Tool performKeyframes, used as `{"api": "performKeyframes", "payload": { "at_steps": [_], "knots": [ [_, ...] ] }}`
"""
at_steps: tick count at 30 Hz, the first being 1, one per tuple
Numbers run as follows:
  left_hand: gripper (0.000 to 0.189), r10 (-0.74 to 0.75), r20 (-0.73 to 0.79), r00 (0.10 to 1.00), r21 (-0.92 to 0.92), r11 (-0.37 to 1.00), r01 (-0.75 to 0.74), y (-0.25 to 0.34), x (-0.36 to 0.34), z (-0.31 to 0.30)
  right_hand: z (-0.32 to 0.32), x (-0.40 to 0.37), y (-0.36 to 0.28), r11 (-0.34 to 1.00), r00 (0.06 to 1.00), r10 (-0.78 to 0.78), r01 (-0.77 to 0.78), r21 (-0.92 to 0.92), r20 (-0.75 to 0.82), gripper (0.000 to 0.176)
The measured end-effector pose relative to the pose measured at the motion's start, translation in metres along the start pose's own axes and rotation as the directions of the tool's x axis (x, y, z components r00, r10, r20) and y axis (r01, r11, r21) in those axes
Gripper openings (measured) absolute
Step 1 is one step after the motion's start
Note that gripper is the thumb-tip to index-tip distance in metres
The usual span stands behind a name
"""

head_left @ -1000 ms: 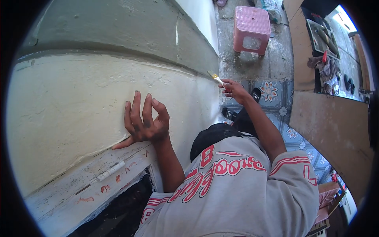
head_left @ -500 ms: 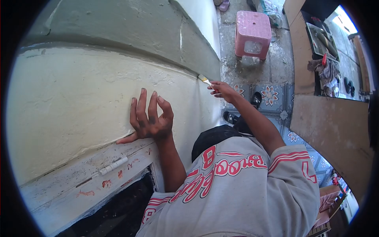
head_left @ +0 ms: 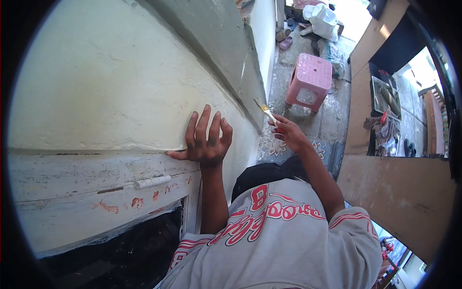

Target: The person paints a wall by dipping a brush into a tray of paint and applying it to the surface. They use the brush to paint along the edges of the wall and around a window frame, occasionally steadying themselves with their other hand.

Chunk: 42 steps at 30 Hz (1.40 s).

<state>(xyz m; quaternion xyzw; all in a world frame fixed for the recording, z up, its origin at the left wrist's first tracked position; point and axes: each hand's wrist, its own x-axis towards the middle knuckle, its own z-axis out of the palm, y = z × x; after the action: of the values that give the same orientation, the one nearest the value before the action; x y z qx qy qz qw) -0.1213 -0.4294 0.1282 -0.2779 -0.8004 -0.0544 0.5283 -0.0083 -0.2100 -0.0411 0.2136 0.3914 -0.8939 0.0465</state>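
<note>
- The right hand (head_left: 288,132) had its fingers pinched round the handle of a small paintbrush (head_left: 264,110), just beside the wall's far edge.
- The brush's long axis ran up and left from those fingers, with the bristles towards the grey-green band (head_left: 226,53); whether they touched it could not be told.
- The left hand (head_left: 206,139) lay splayed and grasping nothing, flat on the cream wall (head_left: 96,86), farther from the brush.

Left hand (head_left: 206,143) on wall (head_left: 96,86), brush (head_left: 263,109) right of it, stool (head_left: 313,77) beyond
</note>
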Motion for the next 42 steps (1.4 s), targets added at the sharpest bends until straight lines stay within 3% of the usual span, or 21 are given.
{"api": "performKeyframes", "payload": {
  "at_steps": [6,10,19,28,34,38,39,42],
  "knots": [
    [0.008,-0.017,-0.007,1.0,-0.015,1.0,0.017,0.0,-0.003,0.002,-0.034,-0.027,-0.001,0.99,0.991,-0.085,0.096,0.108,-0.104,0.043],
    [0.008,-0.018,0.029,0.999,-0.009,1.0,0.018,-0.001,-0.002,0.002,-0.046,-0.035,0.006,0.987,0.978,-0.063,0.091,0.135,-0.2,0.047],
    [0.006,-0.065,-0.032,0.997,-0.041,0.997,0.063,0.001,-0.003,0.008,-0.054,-0.064,-0.004,0.993,0.969,-0.065,0.087,0.082,-0.239,0.042],
    [0.005,-0.125,-0.056,0.991,0.039,0.991,0.127,0.008,0.0,0.011,-0.092,-0.074,-0.035,0.995,0.959,-0.054,0.075,0.066,-0.279,0.041],
    [0.009,-0.125,0.057,0.991,0.147,0.982,0.115,0.022,0.002,0.006,-0.15,-0.072,-0.074,0.992,0.956,-0.054,0.083,0.09,-0.288,0.04],
    [0.043,-0.201,-0.133,0.97,0.292,0.928,0.232,0.044,0.006,0.025,-0.24,-0.082,-0.118,0.982,0.932,-0.088,0.14,0.123,-0.352,0.041],
    [0.058,-0.235,-0.099,0.967,0.349,0.902,0.255,0.043,0.005,0.025,-0.265,-0.09,-0.131,0.979,0.9,-0.094,0.162,0.126,-0.427,0.041],
    [0.072,-0.282,-0.074,0.957,0.524,0.805,0.278,0.05,0.014,0.031,-0.358,-0.101,-0.177,0.972,0.821,-0.088,0.193,0.13,-0.564,0.041]
  ]
}}
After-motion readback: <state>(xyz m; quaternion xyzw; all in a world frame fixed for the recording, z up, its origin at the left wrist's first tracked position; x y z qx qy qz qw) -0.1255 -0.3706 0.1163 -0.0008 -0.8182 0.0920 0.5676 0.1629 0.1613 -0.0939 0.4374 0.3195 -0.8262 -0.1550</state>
